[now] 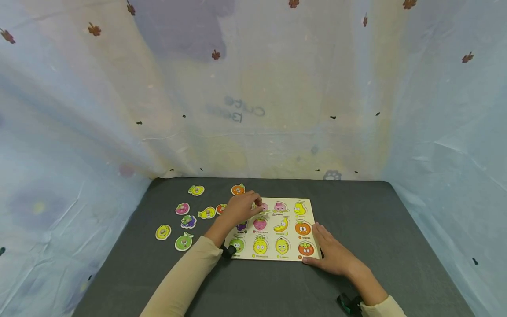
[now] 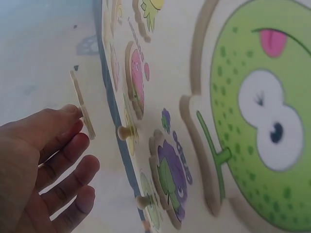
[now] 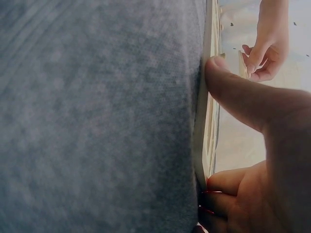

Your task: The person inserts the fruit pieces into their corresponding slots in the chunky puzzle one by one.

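Observation:
My left hand (image 1: 242, 208) is over the far left part of a wooden fruit puzzle board (image 1: 291, 237). Between thumb and fingers it pinches a thin wooden puzzle piece (image 2: 82, 104), seen edge-on in the left wrist view, so its picture cannot be told. The piece is raised off the board there. Printed fruits such as a strawberry (image 1: 260, 223), a grape bunch (image 2: 170, 174) and a green melon (image 2: 262, 116) lie in the board's recesses. At the near right corner, my right hand (image 1: 334, 253) rests against the board, its thumb on the front edge and its fingers along the right edge.
Several knobbed fruit pieces lie left of the board, among them a grape piece (image 1: 188, 221), a green piece (image 1: 184, 241), a pink piece (image 1: 182, 208) and an orange piece (image 1: 238, 189). A dark cloth (image 1: 269, 290) covers the table; a patterned curtain (image 1: 277, 88) hangs behind.

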`<state>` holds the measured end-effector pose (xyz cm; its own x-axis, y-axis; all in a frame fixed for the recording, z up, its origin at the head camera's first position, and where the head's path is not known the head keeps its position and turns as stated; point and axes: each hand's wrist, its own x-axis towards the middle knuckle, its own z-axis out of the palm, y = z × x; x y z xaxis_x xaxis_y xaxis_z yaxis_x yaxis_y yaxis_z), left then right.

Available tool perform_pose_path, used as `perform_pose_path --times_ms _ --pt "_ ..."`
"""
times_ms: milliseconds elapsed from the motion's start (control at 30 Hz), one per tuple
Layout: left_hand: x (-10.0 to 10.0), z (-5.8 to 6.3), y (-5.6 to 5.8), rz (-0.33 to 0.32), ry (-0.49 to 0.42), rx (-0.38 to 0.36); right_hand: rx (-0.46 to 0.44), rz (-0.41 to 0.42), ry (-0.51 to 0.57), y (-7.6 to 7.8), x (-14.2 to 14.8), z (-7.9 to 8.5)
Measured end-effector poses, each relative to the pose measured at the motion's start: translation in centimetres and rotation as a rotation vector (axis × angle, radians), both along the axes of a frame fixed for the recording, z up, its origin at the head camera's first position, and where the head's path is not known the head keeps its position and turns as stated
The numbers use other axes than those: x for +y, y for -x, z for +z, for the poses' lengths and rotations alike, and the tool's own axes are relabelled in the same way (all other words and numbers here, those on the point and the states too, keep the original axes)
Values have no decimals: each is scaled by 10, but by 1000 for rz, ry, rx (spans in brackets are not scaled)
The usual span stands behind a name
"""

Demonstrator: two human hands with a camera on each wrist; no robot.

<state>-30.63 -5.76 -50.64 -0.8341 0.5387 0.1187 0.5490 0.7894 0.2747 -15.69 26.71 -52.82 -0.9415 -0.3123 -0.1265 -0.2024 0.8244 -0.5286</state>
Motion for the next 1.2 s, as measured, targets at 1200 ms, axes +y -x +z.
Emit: perform_pose_path --times_ms 1200 --pt "44 -7 18 16 41 -58 -7 4 -9 3 1 -2"
